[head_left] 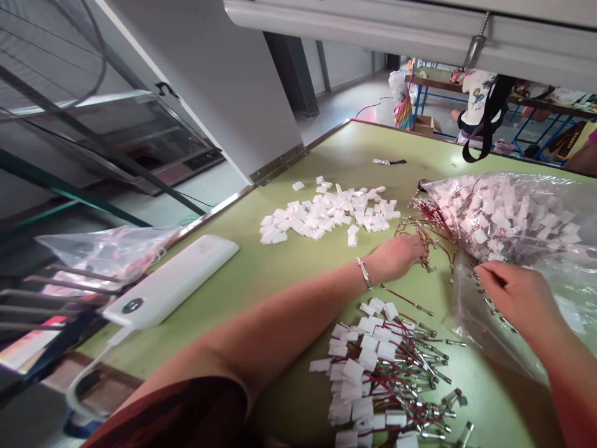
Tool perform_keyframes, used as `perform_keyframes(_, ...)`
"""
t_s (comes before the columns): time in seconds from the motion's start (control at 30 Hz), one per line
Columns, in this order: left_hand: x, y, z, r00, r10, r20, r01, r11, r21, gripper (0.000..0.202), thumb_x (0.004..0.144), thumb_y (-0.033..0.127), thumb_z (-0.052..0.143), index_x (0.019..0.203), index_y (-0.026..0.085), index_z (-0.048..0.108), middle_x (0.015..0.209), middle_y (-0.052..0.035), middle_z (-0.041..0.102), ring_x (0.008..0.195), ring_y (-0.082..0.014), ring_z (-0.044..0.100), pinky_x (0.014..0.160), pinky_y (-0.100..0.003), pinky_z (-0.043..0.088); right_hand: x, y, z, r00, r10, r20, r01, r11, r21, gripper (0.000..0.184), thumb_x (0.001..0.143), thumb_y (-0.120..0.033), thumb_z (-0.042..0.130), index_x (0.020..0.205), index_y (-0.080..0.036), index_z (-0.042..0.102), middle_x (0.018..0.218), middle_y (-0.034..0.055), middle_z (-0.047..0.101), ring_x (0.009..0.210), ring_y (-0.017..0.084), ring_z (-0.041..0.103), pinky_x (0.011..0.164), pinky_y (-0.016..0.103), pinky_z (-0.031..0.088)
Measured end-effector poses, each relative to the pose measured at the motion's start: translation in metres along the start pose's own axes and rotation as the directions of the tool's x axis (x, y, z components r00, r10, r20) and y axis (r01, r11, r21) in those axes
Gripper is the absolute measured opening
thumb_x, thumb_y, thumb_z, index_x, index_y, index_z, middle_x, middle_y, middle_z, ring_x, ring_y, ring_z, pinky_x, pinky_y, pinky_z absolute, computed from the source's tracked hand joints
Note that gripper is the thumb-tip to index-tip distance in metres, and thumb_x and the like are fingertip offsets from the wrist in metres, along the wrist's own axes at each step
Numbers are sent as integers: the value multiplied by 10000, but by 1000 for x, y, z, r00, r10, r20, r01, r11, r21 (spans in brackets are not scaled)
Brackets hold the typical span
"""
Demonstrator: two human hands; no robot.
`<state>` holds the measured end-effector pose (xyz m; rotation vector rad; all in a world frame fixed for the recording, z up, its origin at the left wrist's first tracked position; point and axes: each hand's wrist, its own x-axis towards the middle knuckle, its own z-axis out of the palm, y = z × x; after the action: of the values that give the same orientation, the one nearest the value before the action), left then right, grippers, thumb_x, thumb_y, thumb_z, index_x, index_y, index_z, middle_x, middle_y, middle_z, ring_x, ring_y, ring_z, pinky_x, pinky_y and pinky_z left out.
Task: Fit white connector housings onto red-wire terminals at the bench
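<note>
My left hand [395,256] reaches across the green table [289,274], fingers curled on loose red wires [431,236] spilling from a clear plastic bag [522,249]. A silver bracelet [364,274] circles that wrist. My right hand [510,292] rests on the bag's lower flap with its fingers bent and pinched together; what they hold is hidden. The bag is full of red wires with white connectors and metal pins. Below my left hand lies a heap of the same wired connectors [382,373].
A pile of loose white connector housings [326,214] lies farther back. A white power bank [172,280] with a cable sits at the table's left edge, beside another plastic bag [107,249]. A person [476,99] sits at benches beyond the table. A black strap [485,118] hangs overhead.
</note>
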<state>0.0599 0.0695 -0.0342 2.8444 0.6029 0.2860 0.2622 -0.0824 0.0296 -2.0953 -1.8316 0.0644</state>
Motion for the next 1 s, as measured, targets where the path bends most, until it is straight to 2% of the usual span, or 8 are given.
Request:
perform_keyframes(0.07, -2, -1, -6, 1000, -4, -23, 4, 1000, 15, 224, 950, 187, 451, 969, 158, 672, 1000, -77, 622, 985, -200, 550, 865, -327, 452, 5, 19, -6, 996, 72, 54, -65, 991, -116, 249, 839, -399, 525, 704, -256, 678, 515, 5, 613, 436, 159, 482, 461, 285, 330)
perform_keyframes(0.13, -2, 0, -10, 997, -17, -81, 17, 1000, -3, 211, 945, 198, 469, 941, 158, 676, 987, -70, 622, 988, -203, 535, 892, -344, 441, 8, 30, -4, 991, 70, 110, -49, 982, -184, 222, 834, -369, 521, 716, -264, 677, 583, 15, 656, 477, 175, 516, 472, 286, 330)
perform_keyframes(0.3, -2, 2, -14, 952, -163, -261, 96, 963, -252, 115, 903, 157, 516, 868, 152, 625, 987, -58, 629, 1007, -171, 531, 961, -343, 423, 7, 25, 22, 981, 56, 185, 5, 951, -310, 195, 855, -365, 536, 859, -237, 683, 819, 66, 709, 668, 229, 621, 553, 310, 371)
perform_keyframes(0.5, -4, 6, -18, 919, -366, -144, 196, 744, -638, 157, 913, 186, 427, 925, 155, 581, 857, -28, 641, 785, -120, 584, 747, -272, 487, 5, 11, 40, 985, 14, 173, 64, 897, -438, 187, 889, -210, 474, 818, -164, 640, 847, 128, 660, 732, 241, 636, 597, 321, 365)
perform_keyframes(0.63, -4, 6, -21, 880, -424, -213, 191, 728, -659, 188, 877, 183, 434, 983, 169, 588, 853, -25, 631, 762, -132, 563, 727, -276, 464, 8, 2, 35, 988, 56, 145, -10, 953, -301, 140, 864, -163, 502, 805, -151, 629, 842, 137, 668, 735, 230, 631, 614, 309, 360)
perform_keyframes(0.73, -3, 2, -23, 869, -455, -195, 239, 730, -640, 223, 876, 222, 428, 1009, 168, 600, 865, -32, 633, 773, -151, 558, 723, -289, 445, 10, -4, 30, 992, 62, 112, -31, 964, -263, 132, 877, -162, 492, 826, -169, 614, 768, 86, 675, 701, 203, 624, 615, 295, 375)
perform_keyframes(0.87, -2, 5, -27, 899, -432, -67, 284, 695, -661, 268, 878, 362, 460, 861, 164, 640, 779, -19, 620, 725, -152, 540, 674, -278, 415, 7, -14, 24, 995, 7, 100, 12, 982, -190, 101, 881, -158, 513, 857, -199, 601, 826, 42, 684, 751, 169, 629, 671, 272, 431)
perform_keyframes(1.0, -4, 15, -29, 923, -386, 4, 267, 631, -729, 290, 843, 410, 519, 811, 161, 664, 734, -13, 634, 657, -124, 512, 618, -249, 393, 1, -26, 25, 988, -151, -8, 152, 984, 97, 90, 877, -160, 522, 876, -213, 596, 892, 39, 664, 806, 154, 627, 727, 281, 488)
